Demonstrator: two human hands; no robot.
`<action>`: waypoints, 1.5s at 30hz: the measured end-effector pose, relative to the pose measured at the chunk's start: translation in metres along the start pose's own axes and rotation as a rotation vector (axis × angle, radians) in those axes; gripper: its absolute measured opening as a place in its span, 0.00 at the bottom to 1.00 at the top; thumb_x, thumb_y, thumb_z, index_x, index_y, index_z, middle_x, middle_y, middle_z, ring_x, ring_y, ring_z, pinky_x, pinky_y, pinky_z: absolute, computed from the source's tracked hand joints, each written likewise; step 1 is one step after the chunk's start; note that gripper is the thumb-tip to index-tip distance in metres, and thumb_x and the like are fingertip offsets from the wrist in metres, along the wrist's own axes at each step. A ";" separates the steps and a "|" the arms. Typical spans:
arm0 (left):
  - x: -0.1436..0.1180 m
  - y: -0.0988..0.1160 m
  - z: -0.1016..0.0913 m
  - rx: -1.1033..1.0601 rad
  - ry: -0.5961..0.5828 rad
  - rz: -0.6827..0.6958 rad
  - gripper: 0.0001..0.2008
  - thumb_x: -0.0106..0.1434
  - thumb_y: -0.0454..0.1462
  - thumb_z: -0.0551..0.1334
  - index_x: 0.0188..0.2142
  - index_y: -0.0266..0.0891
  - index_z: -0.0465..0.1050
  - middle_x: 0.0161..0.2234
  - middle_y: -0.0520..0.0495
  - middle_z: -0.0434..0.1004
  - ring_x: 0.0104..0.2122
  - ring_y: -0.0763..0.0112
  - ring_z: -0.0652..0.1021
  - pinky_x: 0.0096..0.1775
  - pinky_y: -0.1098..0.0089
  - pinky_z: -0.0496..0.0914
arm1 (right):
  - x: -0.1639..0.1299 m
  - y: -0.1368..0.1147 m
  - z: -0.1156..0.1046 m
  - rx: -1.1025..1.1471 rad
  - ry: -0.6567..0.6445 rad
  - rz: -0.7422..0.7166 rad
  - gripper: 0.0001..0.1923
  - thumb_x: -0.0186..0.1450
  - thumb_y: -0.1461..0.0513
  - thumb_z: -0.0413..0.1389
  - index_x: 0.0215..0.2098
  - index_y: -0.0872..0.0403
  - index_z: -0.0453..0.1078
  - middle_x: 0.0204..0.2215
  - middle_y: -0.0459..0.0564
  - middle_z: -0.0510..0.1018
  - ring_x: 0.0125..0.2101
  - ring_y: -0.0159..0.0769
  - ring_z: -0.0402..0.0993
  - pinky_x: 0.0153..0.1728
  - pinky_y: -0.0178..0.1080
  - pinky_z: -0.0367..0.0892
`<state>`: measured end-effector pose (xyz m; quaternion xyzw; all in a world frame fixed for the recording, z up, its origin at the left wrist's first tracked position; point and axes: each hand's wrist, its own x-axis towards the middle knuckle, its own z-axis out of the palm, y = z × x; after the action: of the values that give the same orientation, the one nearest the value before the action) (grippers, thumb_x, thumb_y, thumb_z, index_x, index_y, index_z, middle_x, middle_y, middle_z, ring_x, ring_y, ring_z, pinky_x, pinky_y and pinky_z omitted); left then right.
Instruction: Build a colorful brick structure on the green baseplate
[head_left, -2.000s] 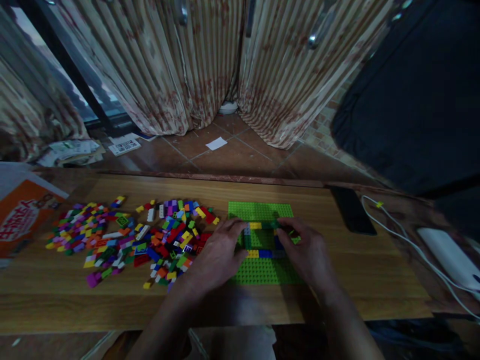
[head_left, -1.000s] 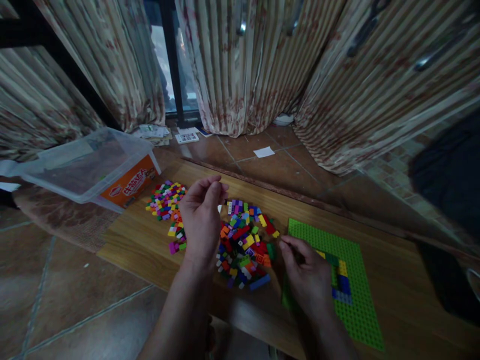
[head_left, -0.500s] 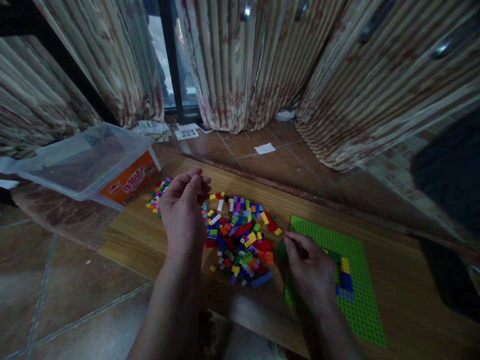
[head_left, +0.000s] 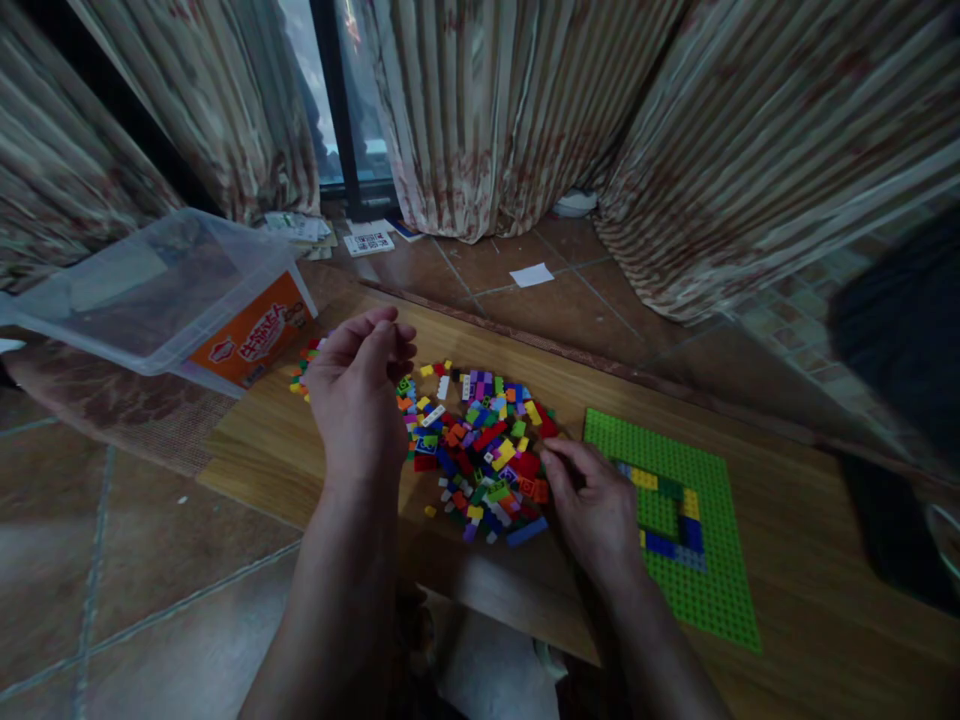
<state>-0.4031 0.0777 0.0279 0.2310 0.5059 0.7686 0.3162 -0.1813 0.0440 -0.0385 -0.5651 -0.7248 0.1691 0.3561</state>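
Head view: the left hand (head_left: 358, 400) hovers above the left part of the brick pile (head_left: 480, 455) on the wooden counter (head_left: 787, 560), fingers curled together, thumb meeting fingertips; whether they pinch a brick, I cannot tell. The right hand (head_left: 592, 505) rests between pile and green baseplate (head_left: 701, 590), fingers bent, tips touching bricks.

A clear plastic box (head_left: 150, 300) with an orange label sits at the left end of the wooden bench (head_left: 810, 560). Behind it, striped curtains (head_left: 487, 110) hang to the tiled floor (head_left: 112, 560), where a white paper scrap (head_left: 531, 274) and loose papers (head_left: 300, 228) lie.
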 end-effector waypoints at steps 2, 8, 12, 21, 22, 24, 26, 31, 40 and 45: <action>0.000 0.000 0.000 0.003 0.002 0.000 0.02 0.57 0.36 0.65 0.31 0.41 0.76 0.27 0.51 0.76 0.25 0.77 0.73 0.27 0.76 0.68 | -0.002 -0.004 -0.008 0.048 0.001 -0.021 0.08 0.67 0.60 0.55 0.40 0.52 0.76 0.36 0.49 0.81 0.37 0.36 0.78 0.39 0.38 0.71; 0.001 0.003 -0.001 0.006 0.006 -0.003 0.01 0.57 0.37 0.66 0.29 0.42 0.76 0.27 0.51 0.76 0.25 0.76 0.74 0.27 0.74 0.69 | -0.018 -0.011 -0.041 0.153 -0.405 -0.117 0.06 0.66 0.61 0.57 0.41 0.47 0.75 0.41 0.47 0.77 0.40 0.35 0.76 0.39 0.37 0.72; 0.001 0.002 0.000 -0.035 -0.002 0.013 0.01 0.57 0.34 0.66 0.29 0.42 0.77 0.27 0.52 0.76 0.26 0.76 0.74 0.28 0.73 0.69 | -0.029 -0.010 -0.043 0.015 -0.509 -0.181 0.11 0.66 0.65 0.55 0.45 0.48 0.74 0.43 0.49 0.75 0.42 0.37 0.74 0.40 0.41 0.73; -0.008 -0.003 0.014 -0.073 -0.042 -0.013 0.06 0.56 0.27 0.64 0.30 0.36 0.78 0.28 0.51 0.76 0.27 0.78 0.73 0.29 0.75 0.68 | -0.036 -0.007 -0.029 -0.112 -0.477 -0.288 0.07 0.66 0.69 0.55 0.37 0.52 0.73 0.39 0.48 0.76 0.40 0.36 0.71 0.38 0.39 0.71; -0.009 -0.003 0.016 -0.073 -0.039 -0.018 0.06 0.55 0.26 0.64 0.29 0.36 0.79 0.28 0.51 0.76 0.28 0.78 0.74 0.30 0.75 0.68 | -0.036 -0.007 -0.028 -0.116 -0.477 -0.300 0.07 0.66 0.69 0.55 0.37 0.51 0.72 0.38 0.47 0.76 0.39 0.36 0.71 0.37 0.38 0.71; -0.011 -0.002 0.021 -0.062 -0.015 -0.025 0.07 0.53 0.26 0.65 0.28 0.37 0.79 0.27 0.52 0.76 0.28 0.78 0.75 0.30 0.76 0.69 | -0.037 -0.006 -0.027 -0.130 -0.481 -0.317 0.06 0.66 0.68 0.57 0.38 0.51 0.72 0.37 0.46 0.76 0.39 0.35 0.70 0.36 0.37 0.69; -0.014 -0.002 0.025 -0.044 0.004 -0.038 0.07 0.51 0.25 0.65 0.26 0.37 0.79 0.27 0.52 0.76 0.28 0.77 0.75 0.30 0.76 0.69 | -0.037 -0.006 -0.026 -0.149 -0.482 -0.331 0.07 0.65 0.68 0.57 0.40 0.50 0.72 0.37 0.46 0.76 0.38 0.36 0.70 0.35 0.36 0.69; -0.020 -0.003 0.034 -0.031 -0.021 -0.060 0.09 0.49 0.25 0.67 0.21 0.40 0.77 0.26 0.54 0.78 0.28 0.77 0.74 0.29 0.77 0.70 | -0.036 -0.009 -0.028 -0.170 -0.466 -0.379 0.10 0.65 0.70 0.55 0.42 0.51 0.71 0.36 0.47 0.75 0.37 0.36 0.68 0.35 0.37 0.68; -0.039 -0.011 0.047 0.068 -0.131 -0.176 0.07 0.52 0.27 0.67 0.27 0.39 0.80 0.27 0.52 0.78 0.28 0.78 0.75 0.30 0.79 0.70 | -0.041 -0.019 -0.043 -0.114 -0.529 -0.313 0.17 0.65 0.73 0.50 0.50 0.55 0.69 0.41 0.51 0.75 0.42 0.38 0.69 0.39 0.38 0.71; -0.060 -0.019 0.055 0.264 -0.334 -0.177 0.05 0.55 0.33 0.67 0.33 0.41 0.81 0.30 0.50 0.80 0.31 0.73 0.77 0.33 0.75 0.72 | -0.033 -0.003 -0.067 0.094 -0.252 -0.064 0.12 0.71 0.65 0.49 0.50 0.50 0.70 0.40 0.48 0.75 0.41 0.35 0.72 0.41 0.38 0.71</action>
<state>-0.3197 0.0748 0.0290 0.3489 0.5612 0.6161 0.4288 -0.1319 0.0012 -0.0011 -0.4986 -0.7727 0.2611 0.2935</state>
